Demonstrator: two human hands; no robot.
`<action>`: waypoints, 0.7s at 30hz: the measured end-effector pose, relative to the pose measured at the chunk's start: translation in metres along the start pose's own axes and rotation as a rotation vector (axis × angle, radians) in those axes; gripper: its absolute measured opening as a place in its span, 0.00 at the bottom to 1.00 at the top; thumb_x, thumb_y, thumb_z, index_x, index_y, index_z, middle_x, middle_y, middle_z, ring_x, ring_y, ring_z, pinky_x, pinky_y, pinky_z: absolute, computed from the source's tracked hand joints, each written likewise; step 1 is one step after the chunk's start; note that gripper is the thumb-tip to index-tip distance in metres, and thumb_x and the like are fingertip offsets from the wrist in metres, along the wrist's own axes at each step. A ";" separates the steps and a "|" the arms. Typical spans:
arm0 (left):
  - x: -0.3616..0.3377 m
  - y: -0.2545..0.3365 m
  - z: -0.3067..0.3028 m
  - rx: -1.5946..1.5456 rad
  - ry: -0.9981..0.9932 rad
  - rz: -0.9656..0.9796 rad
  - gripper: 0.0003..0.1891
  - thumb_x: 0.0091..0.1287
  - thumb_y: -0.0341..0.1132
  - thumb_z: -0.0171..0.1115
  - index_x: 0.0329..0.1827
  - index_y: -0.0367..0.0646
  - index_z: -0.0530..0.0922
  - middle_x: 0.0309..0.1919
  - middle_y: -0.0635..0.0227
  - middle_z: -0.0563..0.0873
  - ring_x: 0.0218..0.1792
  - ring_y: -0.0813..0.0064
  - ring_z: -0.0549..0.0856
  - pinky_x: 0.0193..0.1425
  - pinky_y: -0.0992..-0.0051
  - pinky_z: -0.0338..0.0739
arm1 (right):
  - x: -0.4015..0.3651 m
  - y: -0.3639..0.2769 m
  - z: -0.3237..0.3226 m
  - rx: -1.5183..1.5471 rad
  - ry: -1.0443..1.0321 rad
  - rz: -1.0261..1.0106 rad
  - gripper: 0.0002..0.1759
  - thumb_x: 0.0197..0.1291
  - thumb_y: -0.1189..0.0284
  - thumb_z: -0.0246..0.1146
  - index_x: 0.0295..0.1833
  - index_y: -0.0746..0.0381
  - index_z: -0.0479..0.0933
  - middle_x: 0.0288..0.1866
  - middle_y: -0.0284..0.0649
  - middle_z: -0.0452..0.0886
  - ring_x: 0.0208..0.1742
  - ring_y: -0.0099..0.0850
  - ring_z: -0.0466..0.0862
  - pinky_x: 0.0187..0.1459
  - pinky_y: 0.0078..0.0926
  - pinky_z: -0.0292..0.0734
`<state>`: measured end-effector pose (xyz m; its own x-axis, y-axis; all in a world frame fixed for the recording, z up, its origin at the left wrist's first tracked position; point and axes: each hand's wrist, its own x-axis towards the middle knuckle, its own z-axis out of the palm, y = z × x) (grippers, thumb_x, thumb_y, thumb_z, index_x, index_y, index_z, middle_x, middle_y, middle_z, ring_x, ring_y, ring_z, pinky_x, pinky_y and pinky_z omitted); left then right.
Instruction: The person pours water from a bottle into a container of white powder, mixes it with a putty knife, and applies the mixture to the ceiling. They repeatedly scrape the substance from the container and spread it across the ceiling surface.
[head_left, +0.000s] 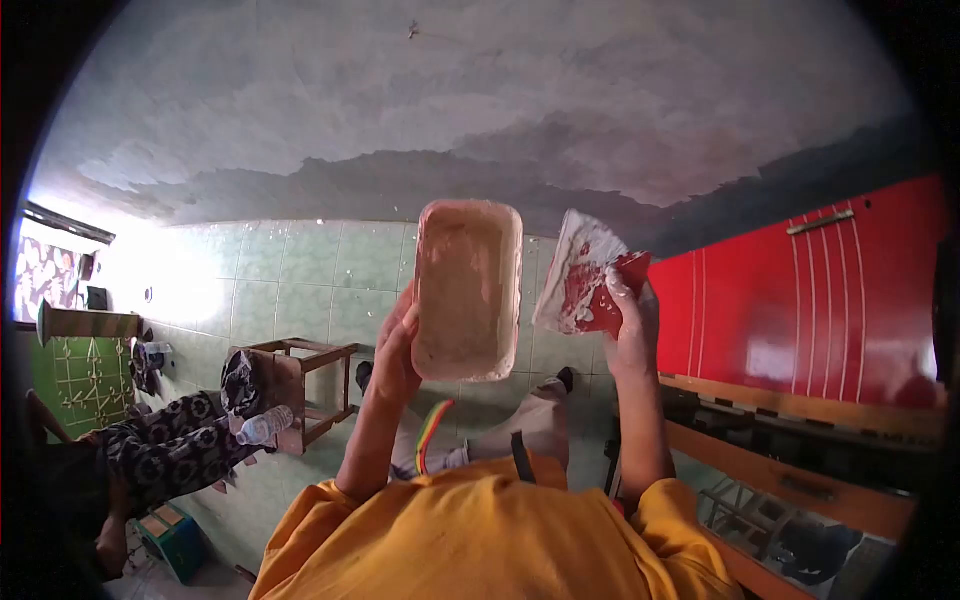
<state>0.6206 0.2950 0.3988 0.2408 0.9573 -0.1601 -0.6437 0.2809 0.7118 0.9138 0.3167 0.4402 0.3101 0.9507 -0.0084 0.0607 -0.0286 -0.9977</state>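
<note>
My left hand [398, 352] is wrapped round the left side of a pinkish rectangular tub [517, 300], which is tilted so that its inside faces me. A thin pale residue coats the inside and the rim. In my right hand [636, 325] is a red putty spreader [592, 290], its wide blade smeared with white filler. White smears also mark my right thumb. The spreader is to the right of the tub, apart from it. Both are held in front of the lower part of a grey wall [350, 110].
A wooden stool [320, 350] with a plastic bottle [265, 425] stands at left, near a person in patterned clothing [165, 440]. A glossy red panel [770, 300] and wooden furniture [790, 480] line the right. White specks dot the green tiled floor [300, 260].
</note>
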 end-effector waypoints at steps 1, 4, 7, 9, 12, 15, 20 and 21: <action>-0.004 0.006 0.013 -0.003 0.011 -0.019 0.43 0.72 0.51 0.60 0.82 0.34 0.56 0.75 0.58 0.69 0.75 0.68 0.70 0.78 0.68 0.64 | -0.013 -0.014 0.002 -0.053 0.033 -0.150 0.15 0.70 0.73 0.62 0.59 0.68 0.78 0.55 0.40 0.83 0.54 0.30 0.84 0.56 0.31 0.79; -0.021 0.021 0.041 0.005 -0.054 -0.014 0.40 0.74 0.49 0.58 0.81 0.34 0.57 0.75 0.58 0.71 0.75 0.67 0.71 0.78 0.68 0.64 | -0.052 -0.048 0.007 -0.131 0.125 -0.506 0.13 0.73 0.74 0.59 0.55 0.70 0.79 0.56 0.46 0.83 0.55 0.32 0.82 0.58 0.33 0.78; -0.027 0.033 0.067 -0.034 -0.095 -0.021 0.36 0.77 0.47 0.54 0.81 0.34 0.58 0.74 0.57 0.72 0.74 0.67 0.71 0.77 0.67 0.65 | -0.057 -0.047 0.006 -0.281 -0.006 -0.745 0.17 0.70 0.77 0.59 0.61 0.66 0.81 0.63 0.52 0.83 0.63 0.47 0.84 0.63 0.41 0.79; -0.034 0.035 0.085 -0.067 -0.099 -0.033 0.34 0.78 0.47 0.52 0.80 0.34 0.59 0.73 0.57 0.73 0.74 0.67 0.72 0.76 0.67 0.66 | -0.057 -0.032 0.014 -0.244 -0.067 -0.866 0.20 0.68 0.77 0.59 0.64 0.66 0.80 0.62 0.51 0.84 0.67 0.52 0.81 0.65 0.42 0.78; -0.040 0.038 0.097 -0.095 -0.133 -0.008 0.33 0.79 0.47 0.50 0.79 0.33 0.61 0.72 0.57 0.74 0.73 0.67 0.73 0.76 0.67 0.67 | -0.056 -0.018 0.015 -0.428 0.008 -1.048 0.19 0.69 0.77 0.58 0.64 0.66 0.80 0.62 0.53 0.83 0.65 0.53 0.82 0.64 0.43 0.79; -0.048 0.038 0.097 -0.123 -0.183 -0.005 0.34 0.79 0.48 0.50 0.79 0.32 0.61 0.72 0.58 0.74 0.72 0.67 0.73 0.76 0.68 0.66 | -0.050 0.003 0.004 -0.431 0.080 -0.971 0.19 0.68 0.78 0.58 0.64 0.65 0.80 0.62 0.53 0.83 0.64 0.54 0.83 0.65 0.45 0.79; -0.053 0.051 0.100 -0.051 -0.163 0.053 0.35 0.78 0.49 0.51 0.80 0.32 0.60 0.73 0.58 0.73 0.72 0.67 0.73 0.76 0.68 0.65 | -0.038 0.032 -0.020 -0.529 0.028 -0.680 0.19 0.75 0.75 0.52 0.65 0.68 0.78 0.62 0.49 0.84 0.65 0.45 0.84 0.61 0.36 0.81; -0.051 0.054 0.099 -0.017 -0.163 0.063 0.35 0.78 0.48 0.52 0.80 0.32 0.60 0.73 0.58 0.73 0.72 0.68 0.73 0.76 0.69 0.65 | -0.031 0.030 -0.024 -0.483 0.115 -0.734 0.16 0.76 0.74 0.56 0.62 0.68 0.79 0.57 0.49 0.87 0.58 0.39 0.88 0.56 0.33 0.82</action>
<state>0.6455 0.2545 0.5131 0.3135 0.9496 -0.0017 -0.6732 0.2235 0.7049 0.9286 0.2792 0.4125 0.1276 0.7441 0.6558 0.6680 0.4243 -0.6114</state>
